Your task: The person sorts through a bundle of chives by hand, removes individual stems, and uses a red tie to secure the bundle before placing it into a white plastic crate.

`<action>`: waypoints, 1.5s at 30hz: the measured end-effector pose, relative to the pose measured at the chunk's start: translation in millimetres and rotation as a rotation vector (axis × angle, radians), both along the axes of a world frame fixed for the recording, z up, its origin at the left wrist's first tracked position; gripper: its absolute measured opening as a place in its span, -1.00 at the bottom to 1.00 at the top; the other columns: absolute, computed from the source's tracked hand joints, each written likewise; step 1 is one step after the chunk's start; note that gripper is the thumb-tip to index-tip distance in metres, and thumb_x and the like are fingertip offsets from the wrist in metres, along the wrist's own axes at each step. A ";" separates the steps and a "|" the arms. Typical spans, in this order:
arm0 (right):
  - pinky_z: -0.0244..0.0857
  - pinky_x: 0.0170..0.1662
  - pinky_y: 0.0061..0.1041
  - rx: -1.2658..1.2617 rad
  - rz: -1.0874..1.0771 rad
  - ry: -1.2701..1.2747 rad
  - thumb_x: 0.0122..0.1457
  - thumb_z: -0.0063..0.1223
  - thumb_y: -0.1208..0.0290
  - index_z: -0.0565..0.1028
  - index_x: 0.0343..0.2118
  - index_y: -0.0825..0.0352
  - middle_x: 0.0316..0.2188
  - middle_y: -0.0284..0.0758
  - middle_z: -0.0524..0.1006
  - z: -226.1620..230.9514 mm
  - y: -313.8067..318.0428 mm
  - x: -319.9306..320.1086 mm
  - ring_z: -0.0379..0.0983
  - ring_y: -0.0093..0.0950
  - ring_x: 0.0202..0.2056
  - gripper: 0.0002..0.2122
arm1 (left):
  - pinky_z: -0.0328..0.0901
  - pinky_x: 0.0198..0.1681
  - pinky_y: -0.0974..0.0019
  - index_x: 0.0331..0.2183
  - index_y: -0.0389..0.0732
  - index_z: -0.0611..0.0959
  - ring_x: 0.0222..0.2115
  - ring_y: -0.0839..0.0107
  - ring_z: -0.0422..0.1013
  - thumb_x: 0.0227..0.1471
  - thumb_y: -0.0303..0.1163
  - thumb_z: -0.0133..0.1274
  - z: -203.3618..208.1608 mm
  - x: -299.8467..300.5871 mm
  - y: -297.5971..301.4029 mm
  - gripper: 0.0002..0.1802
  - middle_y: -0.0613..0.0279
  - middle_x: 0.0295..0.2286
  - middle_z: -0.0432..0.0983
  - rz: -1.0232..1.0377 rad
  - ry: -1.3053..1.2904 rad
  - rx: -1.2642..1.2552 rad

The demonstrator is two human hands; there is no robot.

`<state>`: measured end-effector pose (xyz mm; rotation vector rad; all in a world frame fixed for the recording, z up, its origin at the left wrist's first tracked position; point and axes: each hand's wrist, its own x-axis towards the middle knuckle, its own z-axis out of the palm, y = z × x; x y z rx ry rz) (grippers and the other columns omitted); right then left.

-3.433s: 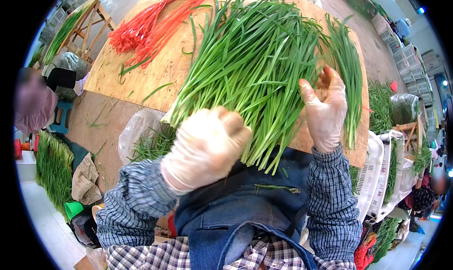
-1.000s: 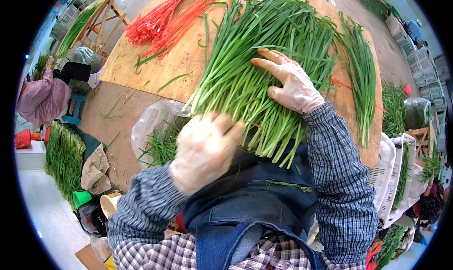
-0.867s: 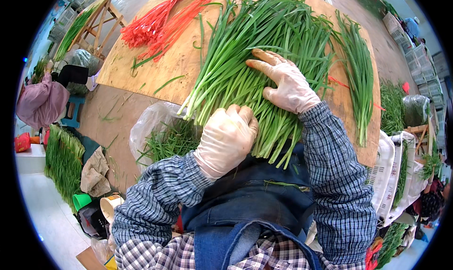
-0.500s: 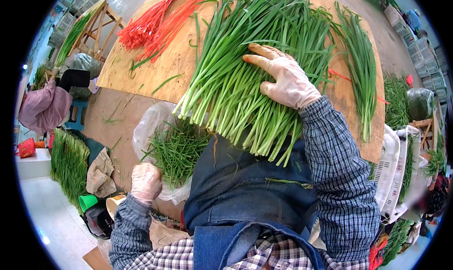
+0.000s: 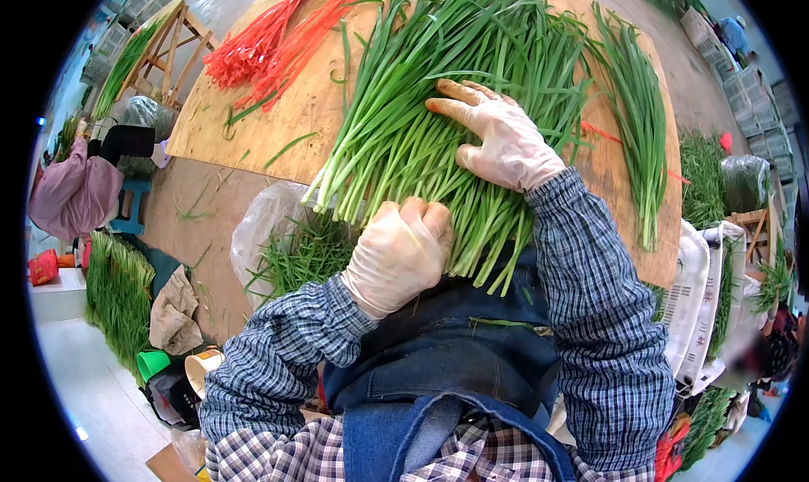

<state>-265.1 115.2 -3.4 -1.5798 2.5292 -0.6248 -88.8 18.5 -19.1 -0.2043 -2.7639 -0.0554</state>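
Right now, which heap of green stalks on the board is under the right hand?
The wide middle heap: the right hand lies on it, while the narrow bundle to its right is untouched.

The gloved right hand (image 5: 508, 142) lies, fingers spread, on a pile of garlic chives (image 5: 506, 48) on a wooden tabletop (image 5: 221, 128), while the left hand (image 5: 399, 253) is curled at the pale stem ends (image 5: 484, 259). Red plastic ties (image 5: 278, 48) lie to the left, a smaller chive bunch (image 5: 639, 115) to the right.
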 end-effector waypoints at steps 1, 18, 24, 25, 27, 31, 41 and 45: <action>-0.10 0.20 -0.20 0.019 -0.003 0.004 -0.13 -0.07 0.37 0.33 0.04 0.17 0.17 -0.31 0.15 -0.3 0.9 -0.8 0.02 -0.31 0.19 -0.46 | 0.20 -0.51 0.26 -0.51 -0.24 0.52 -0.53 0.30 0.29 -0.25 -0.52 0.02 4.2 3.1 -2.7 -0.91 0.23 -0.53 0.28 -0.077 0.024 0.017; -0.14 0.24 -0.38 -0.150 0.051 -0.106 -0.24 -0.04 0.51 0.31 0.03 0.28 0.15 -0.21 0.16 1.6 16.8 -2.8 -0.01 -0.28 0.21 -0.40 | 0.22 -0.40 0.23 -0.30 -0.18 0.57 -0.48 0.27 0.34 -0.40 -0.63 0.14 50.0 62.5 -29.7 -0.56 0.27 -0.48 0.37 -0.094 0.021 0.307; -0.15 0.23 -0.29 -0.088 0.043 -0.060 -0.21 -0.05 0.49 0.34 0.03 0.21 0.16 -0.26 0.16 -2.9 13.1 -2.2 -0.02 -0.29 0.21 -0.42 | 0.22 -0.31 0.15 -0.32 -0.21 0.57 -0.42 0.27 0.32 -0.28 -0.47 0.04 22.4 -9.6 -17.4 -0.68 0.28 -0.44 0.38 -0.026 -0.020 -0.131; -0.15 0.23 -0.25 -0.040 0.026 -0.046 -0.20 -0.04 0.48 0.34 0.03 0.19 0.16 -0.28 0.16 -4.2 11.2 -1.7 -0.03 -0.30 0.21 -0.43 | 0.22 -0.31 0.15 -0.32 -0.21 0.57 -0.42 0.27 0.32 -0.28 -0.47 0.04 20.7 -10.7 -19.0 -0.68 0.28 -0.44 0.38 -0.029 -0.023 -0.132; -0.16 0.23 -0.19 -0.023 0.026 -0.049 -0.19 -0.04 0.47 0.34 0.03 0.17 0.17 -0.29 0.16 -3.2 9.1 -1.1 -0.03 -0.30 0.21 -0.43 | 0.21 -0.29 0.18 -0.32 -0.20 0.58 -0.42 0.28 0.31 -0.32 -0.45 0.03 17.8 -10.1 -25.6 -0.65 0.28 -0.43 0.38 -0.115 -0.038 -0.094; -0.18 0.24 -0.19 -0.015 0.027 -0.044 -0.19 -0.05 0.46 0.35 0.03 0.17 0.17 -0.31 0.15 -4.7 10.5 -2.9 -0.04 -0.30 0.22 -0.44 | 0.17 -0.32 0.24 -0.49 -0.13 0.55 -0.39 0.30 0.29 -0.34 -0.41 0.02 20.8 -20.0 -25.3 -0.81 0.30 -0.48 0.33 -0.183 -0.055 -0.069; -0.20 0.24 -0.16 0.006 0.013 -0.022 -0.17 -0.05 0.44 0.34 0.03 0.17 0.19 -0.33 0.12 -6.8 11.4 -1.6 -0.07 -0.32 0.23 -0.45 | 0.18 -0.42 0.22 -0.64 -0.23 0.51 -0.45 0.25 0.28 -0.42 -0.41 0.03 27.0 97.3 -43.9 -0.87 0.15 -0.56 0.31 -0.144 -0.459 -0.027; -0.20 0.24 -0.18 -0.002 0.033 -0.035 -0.18 -0.05 0.46 0.34 0.04 0.18 0.19 -0.32 0.12 -3.7 14.2 -5.0 -0.07 -0.30 0.23 -0.44 | 0.25 -0.44 0.13 -0.68 -0.24 0.56 -0.47 0.11 0.36 -0.53 -0.45 0.04 -27.1 185.7 -93.3 -0.87 0.00 -0.56 0.43 0.130 -0.807 -0.086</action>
